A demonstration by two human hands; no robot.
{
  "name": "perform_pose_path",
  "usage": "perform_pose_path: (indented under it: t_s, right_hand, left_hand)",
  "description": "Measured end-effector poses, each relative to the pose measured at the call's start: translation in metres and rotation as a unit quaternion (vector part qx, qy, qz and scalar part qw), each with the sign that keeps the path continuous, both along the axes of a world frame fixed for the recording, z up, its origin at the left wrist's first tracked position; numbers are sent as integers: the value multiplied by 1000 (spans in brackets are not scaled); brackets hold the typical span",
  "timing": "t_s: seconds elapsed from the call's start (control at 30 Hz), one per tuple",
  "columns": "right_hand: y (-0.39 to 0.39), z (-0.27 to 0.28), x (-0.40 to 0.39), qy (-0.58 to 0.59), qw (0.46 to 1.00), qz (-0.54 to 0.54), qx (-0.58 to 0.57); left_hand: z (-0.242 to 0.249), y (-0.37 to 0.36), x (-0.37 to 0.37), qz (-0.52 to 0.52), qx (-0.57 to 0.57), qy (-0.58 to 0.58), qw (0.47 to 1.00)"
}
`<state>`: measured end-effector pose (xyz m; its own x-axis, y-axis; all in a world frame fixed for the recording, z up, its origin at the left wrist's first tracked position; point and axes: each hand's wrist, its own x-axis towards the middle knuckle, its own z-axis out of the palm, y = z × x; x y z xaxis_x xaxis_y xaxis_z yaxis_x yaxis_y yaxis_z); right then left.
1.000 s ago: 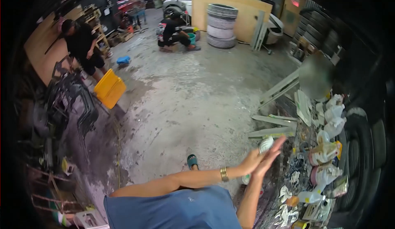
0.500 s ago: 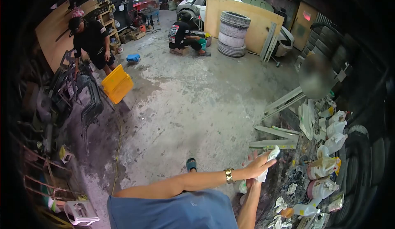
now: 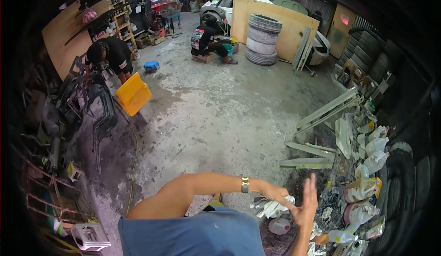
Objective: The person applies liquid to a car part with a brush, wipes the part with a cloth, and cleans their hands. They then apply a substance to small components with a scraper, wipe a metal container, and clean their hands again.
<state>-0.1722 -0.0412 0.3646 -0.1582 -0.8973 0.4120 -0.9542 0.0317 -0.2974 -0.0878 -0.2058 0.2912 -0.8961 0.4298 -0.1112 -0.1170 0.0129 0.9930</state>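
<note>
My left hand (image 3: 274,193), at the end of the arm with the gold watch (image 3: 245,184), is closed on a crumpled white rag (image 3: 268,208). The rag hangs below the fingers, over the floor in front of my body. Close beside it is my right hand (image 3: 307,204), its fingers stretched upward and its thumb toward the left hand's fingertips. Below the rag, a translucent plastic jug (image 3: 279,226) with a pink cap stands on the floor.
Along the right lie plastic bottles (image 3: 341,236), bagged tubs (image 3: 360,211) and pale panels (image 3: 308,162). Stacked tires (image 3: 262,44) stand ahead. One person (image 3: 204,39) sits low near them; another (image 3: 114,56) bends over dark car parts (image 3: 101,106) behind a yellow panel (image 3: 133,94).
My hands were together around the rag; now the right hand is off it, fingers extended. The left hand has drawn the rag lower and to the left. The person at left has bent down.
</note>
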Motion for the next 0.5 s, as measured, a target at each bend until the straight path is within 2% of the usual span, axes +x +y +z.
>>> perform_pose_path:
  t_s: [0.03,0.07,0.1,0.13,0.17,0.2,0.23,0.27,0.3,0.37,0.4,0.47,0.5]
  right_hand:
    - [6,-6,-1,-171,979,-81,-74]
    - [14,-14,-2,-336,917,-158,-145]
    - [23,-32,-6,-486,820,-178,-245]
    - [36,-62,-13,-486,820,-176,-245]
    - [52,-96,-22,-699,693,-65,-166]
    - [59,-112,-27,-855,510,52,-71]
    - [54,-114,-7,-861,501,56,-61]
    - [45,-113,19,-868,491,59,-49]
    - [39,-113,26,-868,491,59,-46]
    - [24,-113,32,-773,624,41,107]
    - [21,-105,29,-772,625,42,105]
    - [19,-74,24,-590,727,95,339]
    - [12,-42,32,-506,798,109,308]
  left_hand:
    - [12,-1,9,47,108,-18,993]
    - [8,-5,13,47,107,-17,993]
    - [0,-10,15,124,85,-2,989]
    - [-3,-15,19,201,65,14,977]
    - [10,-11,28,201,11,6,979]
    - [24,-2,35,185,-14,118,976]
    - [21,8,28,245,-190,395,865]
    - [16,20,23,275,-344,621,649]
    - [4,26,24,277,-345,619,649]
    - [-20,29,25,143,-464,485,727]
    - [-8,29,29,142,-465,486,726]
    - [18,26,40,66,-425,299,852]
    - [26,26,45,62,-399,301,864]
